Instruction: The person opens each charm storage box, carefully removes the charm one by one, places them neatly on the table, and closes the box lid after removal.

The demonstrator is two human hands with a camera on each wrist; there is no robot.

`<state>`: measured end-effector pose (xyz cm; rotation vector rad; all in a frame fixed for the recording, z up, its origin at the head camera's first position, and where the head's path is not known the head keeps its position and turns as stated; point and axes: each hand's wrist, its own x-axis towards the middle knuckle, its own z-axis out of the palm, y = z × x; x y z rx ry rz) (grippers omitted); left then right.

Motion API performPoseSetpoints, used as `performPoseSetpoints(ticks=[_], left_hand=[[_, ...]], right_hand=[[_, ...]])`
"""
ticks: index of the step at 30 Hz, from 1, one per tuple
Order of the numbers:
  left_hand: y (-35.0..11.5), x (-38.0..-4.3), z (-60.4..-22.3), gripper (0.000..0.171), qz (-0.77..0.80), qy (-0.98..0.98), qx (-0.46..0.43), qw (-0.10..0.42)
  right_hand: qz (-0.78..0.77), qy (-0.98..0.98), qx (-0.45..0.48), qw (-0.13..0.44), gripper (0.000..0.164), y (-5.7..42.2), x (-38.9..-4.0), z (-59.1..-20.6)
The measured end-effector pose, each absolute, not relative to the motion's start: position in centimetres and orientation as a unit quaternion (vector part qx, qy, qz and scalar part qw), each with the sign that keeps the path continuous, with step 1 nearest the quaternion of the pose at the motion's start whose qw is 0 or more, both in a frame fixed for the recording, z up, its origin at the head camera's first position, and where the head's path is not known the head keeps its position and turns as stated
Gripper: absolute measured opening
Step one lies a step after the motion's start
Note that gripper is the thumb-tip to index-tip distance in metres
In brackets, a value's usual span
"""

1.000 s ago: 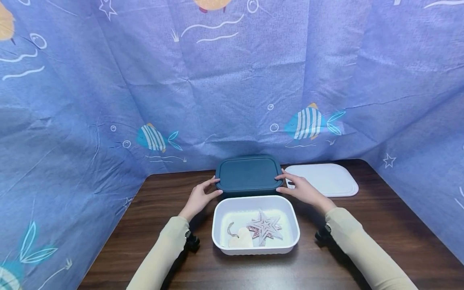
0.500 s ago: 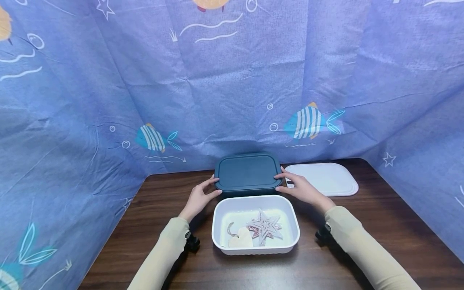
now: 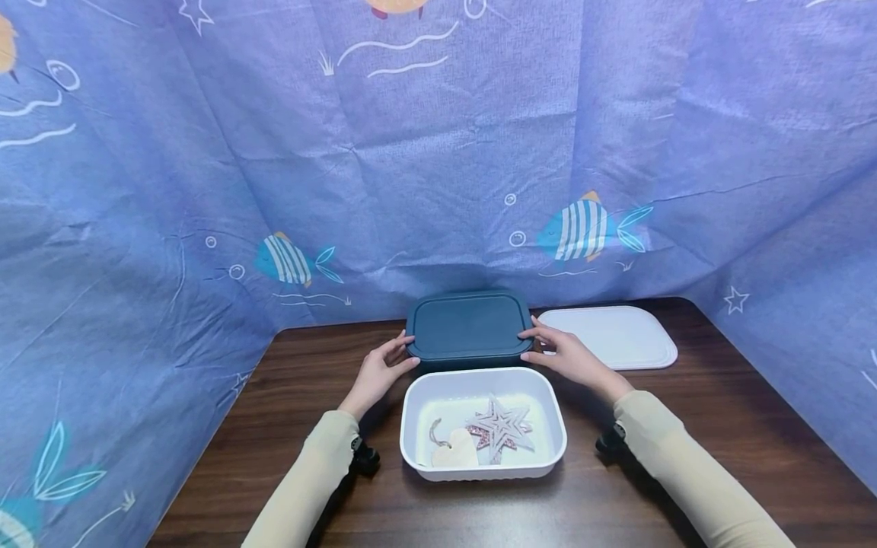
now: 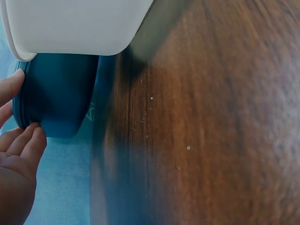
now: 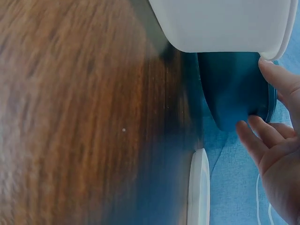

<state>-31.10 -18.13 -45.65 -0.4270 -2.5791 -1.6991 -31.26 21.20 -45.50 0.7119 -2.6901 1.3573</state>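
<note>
Near edge first: two pale sleeves point(image 3: 301, 476) reach in from either side over the dark wood table point(image 3: 240, 464), a black wrist camera point(image 3: 365, 460) under the left cuff. Between the forearms, a white box point(image 3: 483, 473), uncovered; in it a pale heart point(image 3: 457, 452) with a looped cord, and to its right a silvery star point(image 3: 502, 428), red glitter showing beneath.

Just beyond, the dark blue-green box point(image 3: 469, 327), its lid on and level. Hardly any change over the past second: box, hands and white box keep their places. I read that as a steady hold, with no progress made in this short span. Whether the base is off the wood, I can't tell.

Pose: arms slant inward, one hand per end. Left hand point(image 3: 377, 373) grips the left end, thumb at the near corner, a finger over the lid's edge, other fingertips against the side wall. Right hand point(image 3: 570, 358) mirrors it at the right end, thumb low in front, fingers round the side.

Right of that hand, a white flat panel point(image 3: 620, 339), partly behind the fingers, perhaps a lid. Farthest: blue curtain point(image 3: 438, 152) with striped fish.
</note>
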Motion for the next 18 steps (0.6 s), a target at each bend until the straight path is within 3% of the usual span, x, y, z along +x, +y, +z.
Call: performPoseSetpoints(ticks=[18], left_hand=[[-18.22,-30.99,-45.10,0.051,-0.508,-0.847,-0.152,0.032]], right_hand=[[0.440,-0.867,0.231,0.023,0.048,21.33,-31.20,-45.12]])
